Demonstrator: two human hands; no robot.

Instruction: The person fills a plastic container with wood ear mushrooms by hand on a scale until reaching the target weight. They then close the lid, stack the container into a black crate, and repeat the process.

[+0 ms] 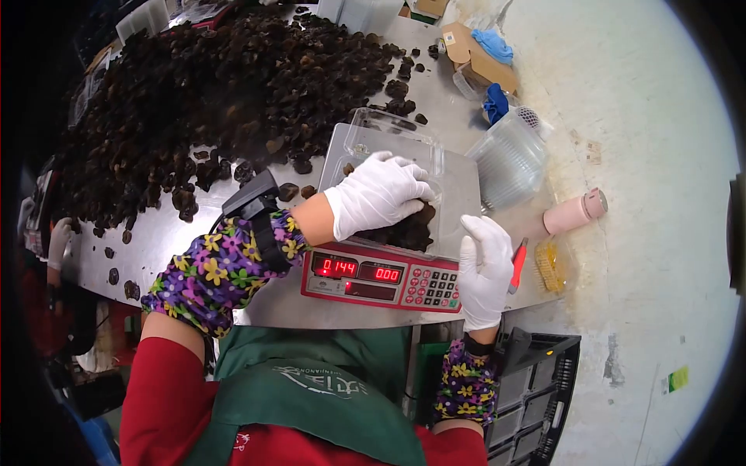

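Observation:
My left hand [381, 194], in a white glove, reaches into a clear plastic box [443, 221] on a red-framed digital scale [381, 279]. Its fingers are bent and slightly apart over dark brown wood ear mushroom pieces [412, 231], touching them; the palm side is hidden. The box's clear lid [400, 124] stands open on the far side. My right hand [486, 272], also gloved in white, is raised beside the scale's right edge. Its fingers point up and the thumb stands apart, with nothing visible in them. The lit display reads 0.144 and 0.00.
A large heap of wood ear pieces [210, 93] covers the metal table's far left. To the right are stacked clear boxes [509, 159], a pink bottle [575, 212], a red-handled tool [518, 266] and a yellow brush [550, 268]. Another person's gloved hand [60, 241] shows at far left.

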